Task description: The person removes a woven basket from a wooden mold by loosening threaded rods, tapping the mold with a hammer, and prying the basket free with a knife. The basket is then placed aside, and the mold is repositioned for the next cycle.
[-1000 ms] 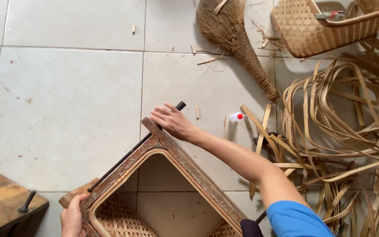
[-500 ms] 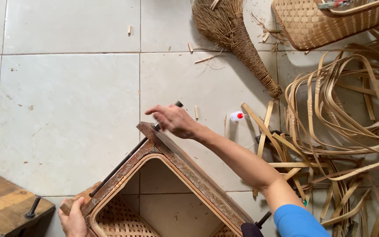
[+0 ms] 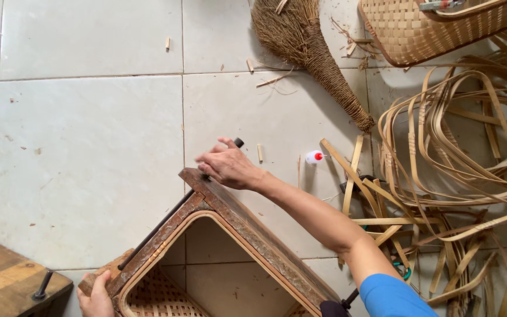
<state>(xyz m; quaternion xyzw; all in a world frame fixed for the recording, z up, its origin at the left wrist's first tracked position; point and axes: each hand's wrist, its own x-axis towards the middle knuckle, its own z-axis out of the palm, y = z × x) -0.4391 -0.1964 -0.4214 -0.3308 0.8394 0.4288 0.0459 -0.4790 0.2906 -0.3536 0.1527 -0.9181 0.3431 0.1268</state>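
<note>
Gripping the wooden frame (image 3: 247,235), right hand (image 3: 228,166) at its corner, left hand (image 3: 97,298) at its end.

The bottom edge cuts off the left hand (image 3: 96,300) and wooden frame (image 3: 247,229), the right hand (image 3: 227,167) is motion-blurred, and the top edge crops the woven basket (image 3: 423,29).

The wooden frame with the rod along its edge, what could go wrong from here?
The right hand works at the top corner of the wooden frame, by the end of the black rod; a slip could pinch fingers there. The left hand steadies only the lower corner, so the frame might twist. The small glue bottle and loose bamboo strips lie near the right arm and could be knocked.
</note>
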